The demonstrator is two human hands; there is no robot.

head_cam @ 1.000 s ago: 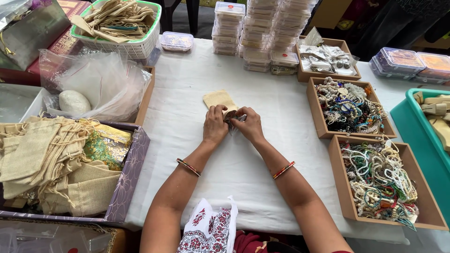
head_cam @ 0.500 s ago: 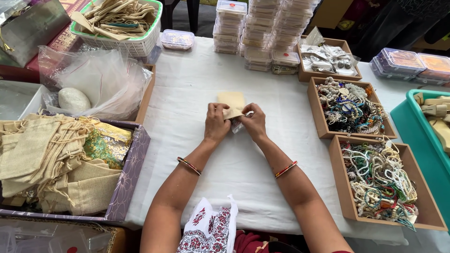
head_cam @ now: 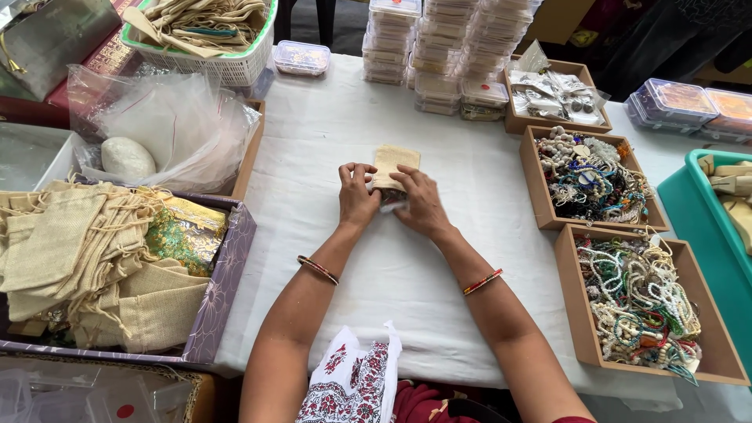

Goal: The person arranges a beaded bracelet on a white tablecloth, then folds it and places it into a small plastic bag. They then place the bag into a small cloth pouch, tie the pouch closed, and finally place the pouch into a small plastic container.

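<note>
A small beige cloth pouch point(head_cam: 394, 160) lies on the white tablecloth point(head_cam: 407, 266) at the middle of the table. My left hand point(head_cam: 356, 196) grips its near left edge and my right hand point(head_cam: 417, 202) grips its near right edge, fingers curled over the opening. Something small and pale pokes out between my fingers; what it is cannot be told. Both wrists wear red bangles.
Left: a purple box of burlap drawstring pouches point(head_cam: 86, 258) and a clear plastic bag point(head_cam: 168, 129). Right: brown trays of beaded jewellery point(head_cam: 589, 176) point(head_cam: 638, 301) and a teal crate point(head_cam: 705, 211). Behind: stacked clear boxes point(head_cam: 439, 55) and a white basket point(head_cam: 207, 35).
Both hands and the pouch have shifted slightly toward me and left; the pouch now stands lengthwise away from me with my fingers closed over its near end.
</note>
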